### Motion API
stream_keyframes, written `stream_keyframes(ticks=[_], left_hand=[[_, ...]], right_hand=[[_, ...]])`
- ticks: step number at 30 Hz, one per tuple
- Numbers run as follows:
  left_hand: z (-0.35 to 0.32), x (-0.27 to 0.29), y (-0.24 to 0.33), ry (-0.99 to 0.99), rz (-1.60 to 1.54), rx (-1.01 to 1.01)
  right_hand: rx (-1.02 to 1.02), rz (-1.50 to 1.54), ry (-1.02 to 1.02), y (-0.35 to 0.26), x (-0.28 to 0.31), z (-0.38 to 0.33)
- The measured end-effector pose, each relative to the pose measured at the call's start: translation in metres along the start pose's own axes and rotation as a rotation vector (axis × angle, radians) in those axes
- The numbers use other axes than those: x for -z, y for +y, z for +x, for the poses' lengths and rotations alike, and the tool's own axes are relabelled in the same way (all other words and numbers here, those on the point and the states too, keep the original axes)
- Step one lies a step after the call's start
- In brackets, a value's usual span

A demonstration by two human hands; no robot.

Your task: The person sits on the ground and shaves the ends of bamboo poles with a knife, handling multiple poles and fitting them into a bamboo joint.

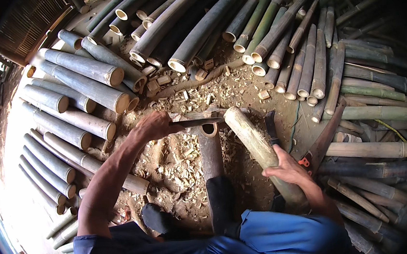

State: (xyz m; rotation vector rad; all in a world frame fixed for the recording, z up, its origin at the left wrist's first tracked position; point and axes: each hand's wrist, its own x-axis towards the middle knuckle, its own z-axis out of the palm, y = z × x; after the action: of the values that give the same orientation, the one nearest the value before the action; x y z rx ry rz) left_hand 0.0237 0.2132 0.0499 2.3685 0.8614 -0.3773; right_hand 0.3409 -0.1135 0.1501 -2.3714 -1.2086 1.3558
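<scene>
Left hand (154, 126) closed round knife (196, 123); right hand (288, 169) wrapped on pole (252, 141), right of tube (211, 153), top end by knife tip, contact hard to tell. Pole looks stiff, probably lightish; lower half best to grip.

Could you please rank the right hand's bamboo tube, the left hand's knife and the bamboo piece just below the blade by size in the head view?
Largest to smallest, by visible area:
1. Bamboo tube
2. Bamboo piece, partly covered
3. Knife, handle gripped in the left hand
</scene>
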Motion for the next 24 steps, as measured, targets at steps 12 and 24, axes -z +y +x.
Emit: stream_keyframes(ticks=[12,24], left_hand=[[-0.035,-0.024,-0.003,0.200,0.253,-0.124],[-0.087,-0.024,0.014,0.202,0.102,-0.075]], right_hand=[[0.006,0.109,-0.052,-0.029,0.026,-0.004],[0.337,-0.115,0.264,-0.053,0.012,0.037]])
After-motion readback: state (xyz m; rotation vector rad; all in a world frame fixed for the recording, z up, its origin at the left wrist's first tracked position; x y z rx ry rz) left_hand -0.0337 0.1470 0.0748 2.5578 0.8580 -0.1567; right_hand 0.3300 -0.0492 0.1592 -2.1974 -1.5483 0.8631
